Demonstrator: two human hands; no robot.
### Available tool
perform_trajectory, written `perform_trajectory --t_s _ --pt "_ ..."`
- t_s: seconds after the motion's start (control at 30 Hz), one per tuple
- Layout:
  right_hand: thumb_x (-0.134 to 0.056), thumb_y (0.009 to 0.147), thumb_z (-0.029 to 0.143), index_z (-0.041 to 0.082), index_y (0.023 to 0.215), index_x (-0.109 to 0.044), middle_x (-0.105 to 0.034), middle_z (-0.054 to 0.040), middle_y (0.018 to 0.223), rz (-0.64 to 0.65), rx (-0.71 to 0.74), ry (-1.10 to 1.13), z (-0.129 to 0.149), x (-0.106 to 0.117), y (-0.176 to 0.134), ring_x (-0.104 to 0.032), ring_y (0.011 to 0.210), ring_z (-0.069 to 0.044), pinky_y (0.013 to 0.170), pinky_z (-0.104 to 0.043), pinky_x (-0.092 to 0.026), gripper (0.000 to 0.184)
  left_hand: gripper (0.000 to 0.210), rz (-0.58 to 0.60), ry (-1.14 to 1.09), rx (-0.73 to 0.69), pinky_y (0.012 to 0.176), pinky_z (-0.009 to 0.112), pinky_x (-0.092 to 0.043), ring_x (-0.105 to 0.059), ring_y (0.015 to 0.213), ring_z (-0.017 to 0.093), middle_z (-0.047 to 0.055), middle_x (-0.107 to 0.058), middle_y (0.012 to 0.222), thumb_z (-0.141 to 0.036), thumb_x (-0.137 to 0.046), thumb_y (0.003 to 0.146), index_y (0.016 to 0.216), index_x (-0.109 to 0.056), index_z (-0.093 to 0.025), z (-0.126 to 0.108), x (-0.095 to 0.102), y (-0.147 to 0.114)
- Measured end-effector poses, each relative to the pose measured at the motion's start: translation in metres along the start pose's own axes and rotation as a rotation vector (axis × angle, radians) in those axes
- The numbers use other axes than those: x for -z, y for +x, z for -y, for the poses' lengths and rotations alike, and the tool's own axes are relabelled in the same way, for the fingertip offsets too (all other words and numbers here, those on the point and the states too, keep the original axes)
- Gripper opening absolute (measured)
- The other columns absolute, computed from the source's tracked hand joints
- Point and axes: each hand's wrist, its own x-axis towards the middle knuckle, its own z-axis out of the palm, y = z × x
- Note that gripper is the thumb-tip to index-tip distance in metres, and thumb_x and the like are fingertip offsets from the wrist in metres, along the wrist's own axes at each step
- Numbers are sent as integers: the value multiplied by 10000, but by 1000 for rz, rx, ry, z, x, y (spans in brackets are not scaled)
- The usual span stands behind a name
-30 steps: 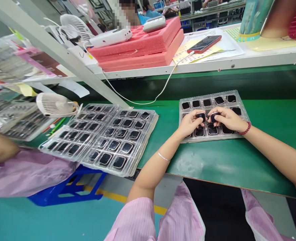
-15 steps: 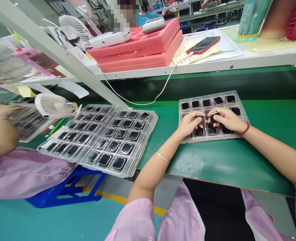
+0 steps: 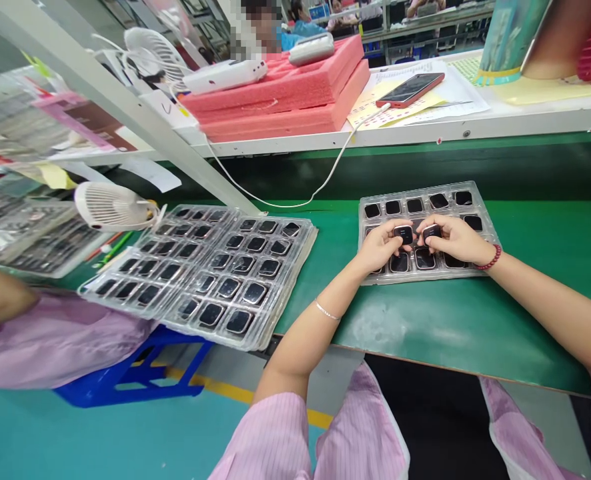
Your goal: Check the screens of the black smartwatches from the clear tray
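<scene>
Over a clear plastic tray (image 3: pixel 405 276) of dark square watch faces, both my hands hold one piece each. My left hand (image 3: pixel 379 245) pinches a smartwatch body (image 3: pixel 403 234) between thumb and fingers, its dark face turned up with faint marks on it. In my right hand (image 3: pixel 458 241) is another smartwatch body (image 3: pixel 431 233), gripped the same way, close beside the first but apart from it. More watch bodies, such as one smartwatch body in the front row (image 3: pixel 425 258), sit in the tray's pockets. My hands hide part of the middle row.
Left of me, two clear trays (image 3: pixel 263 333) of watch bodies lie side by side on the green table (image 3: pixel 375 320). A white fan (image 3: pixel 106 205) stands behind them. On the shelf are pink foam (image 3: pixel 275 113) and a phone (image 3: pixel 410 90) with a hanging cable. A co-worker's arm (image 3: pixel 0 293) is at far left.
Both watch bodies have tilted up slightly, and faint marks now show on their dark faces. My hands stay over the tray. The co-worker's hand has moved out of view at left.
</scene>
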Motion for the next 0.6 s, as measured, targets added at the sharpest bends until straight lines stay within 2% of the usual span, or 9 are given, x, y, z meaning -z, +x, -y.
perform_trajectory --t_s 0.23,0.6 --pt "-720 770 224 212 1007 -657 -727 -32 844 18 13 -8 -1 0 0 -702 753 -199 630 -318 -614 245 500 -1 10 -24 592 205 -513 -763 819 174 106 -739 1160 -246 -683 807 1297 -622 -166 5 2 1" --pt "-701 741 191 209 1033 -662 -736 -33 885 23 15 -11 0 0 0 -697 775 -194 665 -319 -607 295 551 -18 -21 12 640 217 -538 -745 800 150 47 -728 1028 -129 -629 707 1252 -582 -190 -1 0 -1"
